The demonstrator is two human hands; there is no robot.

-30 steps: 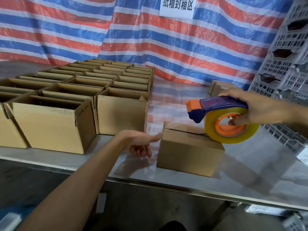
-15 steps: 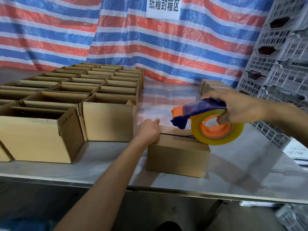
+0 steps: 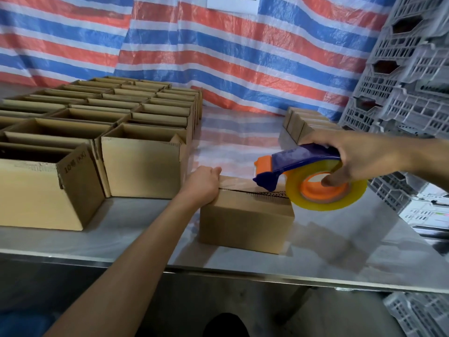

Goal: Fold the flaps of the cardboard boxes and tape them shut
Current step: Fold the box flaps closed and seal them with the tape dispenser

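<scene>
Small brown cardboard box (image 3: 245,222) sits near front edge of steel table (image 3: 340,251), left hand (image 3: 202,184) curled over its left end, right hand (image 3: 359,156) gripping blue-and-orange tape dispenser (image 3: 298,164) on top: best dragged low, straight along the seam.

Small brown cardboard box (image 3: 245,222): flaps folded shut, tape visible at the seam's left end, upright near the front edge of the metal table (image 3: 340,251). Blue-and-orange tape dispenser (image 3: 298,161), yellowish roll, nose on the box top. Open-topped brown cardboard boxes (image 3: 143,166) in rows at the left.
</scene>
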